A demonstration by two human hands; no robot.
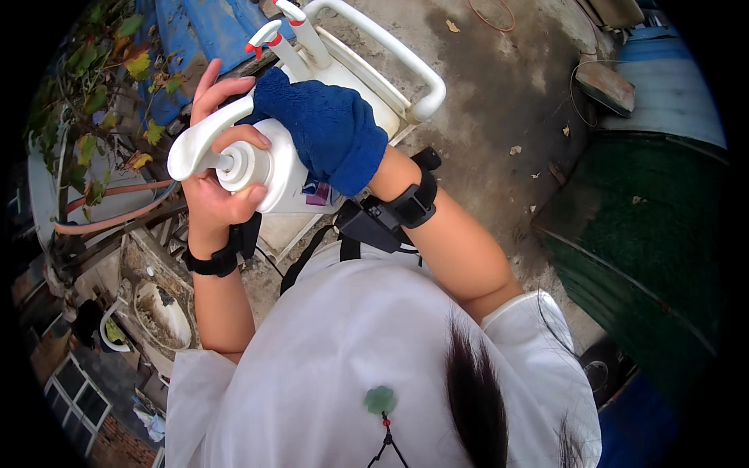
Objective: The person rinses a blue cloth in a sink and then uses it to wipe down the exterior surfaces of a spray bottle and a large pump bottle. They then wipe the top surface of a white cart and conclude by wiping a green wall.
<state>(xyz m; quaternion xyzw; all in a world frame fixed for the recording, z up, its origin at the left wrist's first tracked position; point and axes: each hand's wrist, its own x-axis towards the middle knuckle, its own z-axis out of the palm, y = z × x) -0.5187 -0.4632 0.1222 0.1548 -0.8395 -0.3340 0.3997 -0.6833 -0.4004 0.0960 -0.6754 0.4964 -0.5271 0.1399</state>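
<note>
A white pump bottle (282, 168) with a long curved spout is tilted in front of me. My left hand (226, 175) grips it around the neck, the thumb and a finger closing about the white collar while other fingers stretch up past the spout. Blue terry cloth (331, 129) covers my right hand from fingertips to wrist and lies against the bottle's far right side. The fingers under the cloth are hidden. Part of a coloured label shows below the cloth, near the bottle's lower edge.
Beyond my hands stands a white cart (382, 109) with a thick tubular handle (390, 47). Two white spray bottles with red parts, one a spray bottle (287, 56), stand on it. Leafy vines (97, 86) hang at left; a green sheet (640, 226) lies at right.
</note>
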